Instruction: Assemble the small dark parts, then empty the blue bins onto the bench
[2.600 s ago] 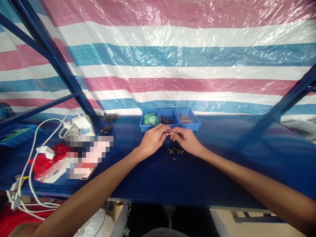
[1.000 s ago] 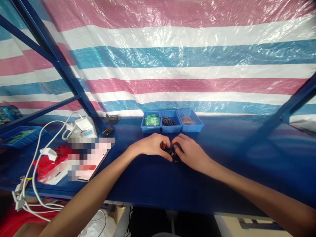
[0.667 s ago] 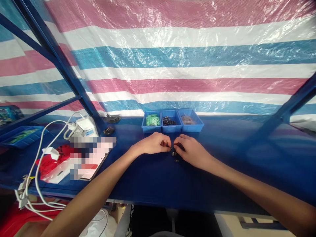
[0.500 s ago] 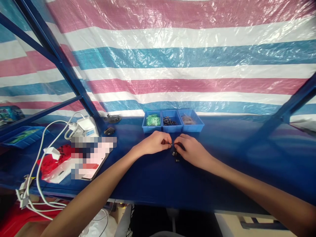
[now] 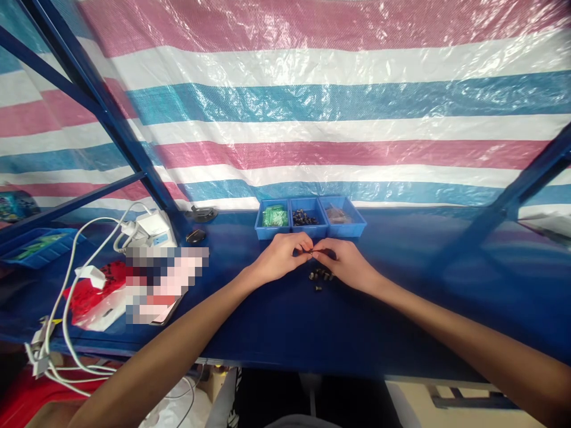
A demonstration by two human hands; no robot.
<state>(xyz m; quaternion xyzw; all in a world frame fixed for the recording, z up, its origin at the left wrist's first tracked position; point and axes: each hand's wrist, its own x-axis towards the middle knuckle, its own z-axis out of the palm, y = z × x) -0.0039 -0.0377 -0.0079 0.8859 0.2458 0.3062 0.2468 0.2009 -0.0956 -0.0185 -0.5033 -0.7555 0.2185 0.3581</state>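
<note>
My left hand (image 5: 288, 255) and my right hand (image 5: 345, 261) meet fingertip to fingertip above the blue tabletop. Each is closed in a pinch; a tiny dark piece (image 5: 311, 252) shows between them, too small to name. Just below the fingers lies a loose cluster of small black-and-metal parts (image 5: 322, 274), partly hidden by my right hand. One more such part (image 5: 318, 289) lies nearer to me. Behind my hands stand three joined blue bins: one with green packets (image 5: 275, 216), one with similar dark parts (image 5: 304, 218), one with clear bags of small pieces (image 5: 338, 215).
At left are a white power strip (image 5: 156, 232) with looping cables, a red bag (image 5: 96, 300), a phone (image 5: 165, 297) partly blurred out, and a black mouse-like object (image 5: 196, 236). Another blue bin (image 5: 42, 246) sits farther left. Blue metal posts flank the table.
My fingertips have come together from slightly apart, with my right hand shifting a little left. More of the loose parts below now show. The view has turned slightly.
</note>
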